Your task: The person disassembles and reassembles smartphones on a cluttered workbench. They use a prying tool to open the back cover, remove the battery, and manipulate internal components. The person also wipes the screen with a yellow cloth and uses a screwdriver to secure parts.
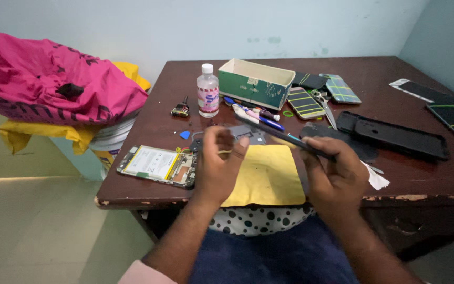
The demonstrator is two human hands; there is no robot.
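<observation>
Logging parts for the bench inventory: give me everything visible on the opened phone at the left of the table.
The opened phone lies flat, back cover off, near the table's front left edge, angled slightly. A large pale battery with a yellow strip along its right side fills most of the frame; a darker board section with small components shows at its right end. The frame looks like dark metal or plastic. The left hand hovers just right of it, not clearly touching; the yellow mat lies farther right.
</observation>
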